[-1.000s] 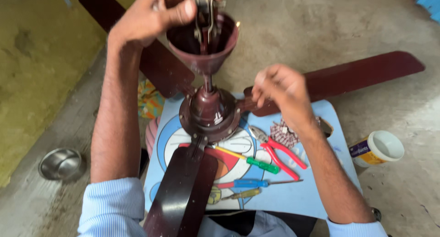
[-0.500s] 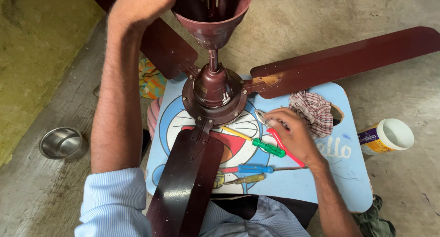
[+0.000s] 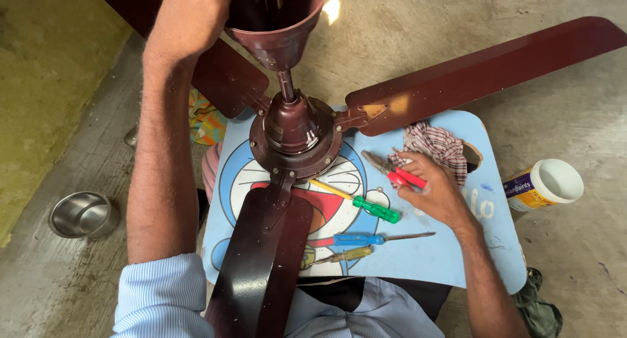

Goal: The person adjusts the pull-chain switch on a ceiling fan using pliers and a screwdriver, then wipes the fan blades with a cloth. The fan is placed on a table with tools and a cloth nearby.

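Since a moment ago your right hand (image 3: 436, 191) has slid up the blue cartoon-printed surface (image 3: 457, 246) onto the red-handled pliers (image 3: 398, 175), fingers curled over the handles, just below the checked rag (image 3: 436, 145). Your left hand (image 3: 189, 21) keeps its grip closed on the rim of the maroon fan canopy cup (image 3: 277, 31), above the fan motor (image 3: 297, 132). Right of the right hand, a white paint tub (image 3: 547, 183) with a blue-and-yellow label lies open, its contents unclear. A steel bowl (image 3: 81, 214) sits on the floor, left.
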